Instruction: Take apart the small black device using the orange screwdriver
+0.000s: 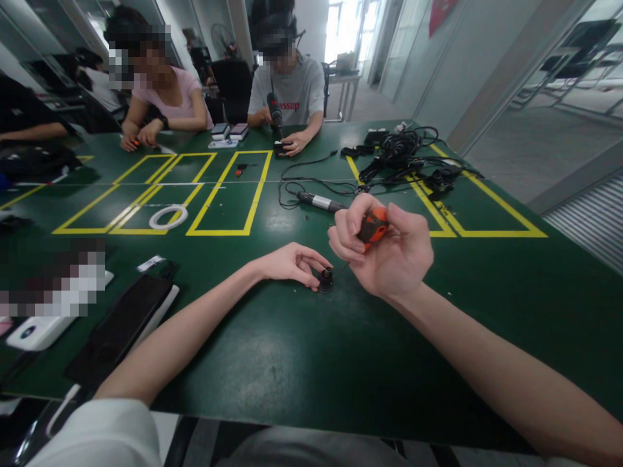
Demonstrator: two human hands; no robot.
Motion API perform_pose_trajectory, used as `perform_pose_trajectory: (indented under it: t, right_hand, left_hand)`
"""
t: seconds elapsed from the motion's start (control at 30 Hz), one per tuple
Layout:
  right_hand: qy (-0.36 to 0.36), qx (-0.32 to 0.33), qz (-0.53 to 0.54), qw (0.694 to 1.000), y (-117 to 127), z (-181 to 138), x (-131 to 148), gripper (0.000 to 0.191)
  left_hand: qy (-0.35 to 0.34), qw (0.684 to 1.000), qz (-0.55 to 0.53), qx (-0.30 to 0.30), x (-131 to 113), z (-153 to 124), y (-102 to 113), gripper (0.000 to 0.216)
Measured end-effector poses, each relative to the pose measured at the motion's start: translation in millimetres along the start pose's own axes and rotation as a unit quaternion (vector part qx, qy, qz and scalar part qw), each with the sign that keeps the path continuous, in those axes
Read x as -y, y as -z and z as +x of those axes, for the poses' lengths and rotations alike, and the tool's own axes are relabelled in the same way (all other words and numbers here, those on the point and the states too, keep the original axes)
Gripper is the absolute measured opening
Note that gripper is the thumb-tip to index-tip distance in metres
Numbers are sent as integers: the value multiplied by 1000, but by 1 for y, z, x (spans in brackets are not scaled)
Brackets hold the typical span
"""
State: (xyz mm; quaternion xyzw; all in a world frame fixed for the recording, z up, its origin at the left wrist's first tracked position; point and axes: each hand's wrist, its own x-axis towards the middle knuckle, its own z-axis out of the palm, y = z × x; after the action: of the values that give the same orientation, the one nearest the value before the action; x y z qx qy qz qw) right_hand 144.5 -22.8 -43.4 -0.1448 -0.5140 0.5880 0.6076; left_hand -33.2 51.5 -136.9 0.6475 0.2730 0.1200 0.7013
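Observation:
My left hand (292,263) pinches a small black round part (326,279) that rests on the green table (302,350). My right hand (384,250) is closed around an orange-and-black screwdriver (372,226), held just above and right of the part. The screwdriver's thin shaft slants down toward the part's top.
An electric screwdriver (318,202) with its cable lies behind my hands. A heap of black cables (403,155) sits at the far right. A white ring (168,216) lies inside yellow tape boxes. A black tray (119,327) and white device (36,331) are at left. Two people sit across the table.

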Motion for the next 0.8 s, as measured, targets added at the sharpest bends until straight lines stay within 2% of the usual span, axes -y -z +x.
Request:
perform_pose_trajectory:
  t: [0.07, 0.2, 0.47, 0.67, 0.8]
  right_hand:
    - [7, -2, -2, 1000, 0, 1, 1, 40]
    - [25, 6, 13, 1000, 2, 1, -3, 39]
    - [25, 31, 35, 999, 4, 0, -7, 38]
    - [11, 40, 35, 999, 4, 0, -8, 37]
    - [9, 40, 29, 999, 4, 0, -8, 37]
  left_hand:
    - [1, 1000, -8, -7, 0, 0, -1, 63]
    - [-2, 999, -30, -12, 1, 1, -4, 51]
    - [-3, 1000, -28, -5, 1, 0, -1, 48]
    - [-1, 1000, -8, -17, 0, 1, 0, 65]
    - [-3, 1000, -21, -18, 1, 2, -2, 53]
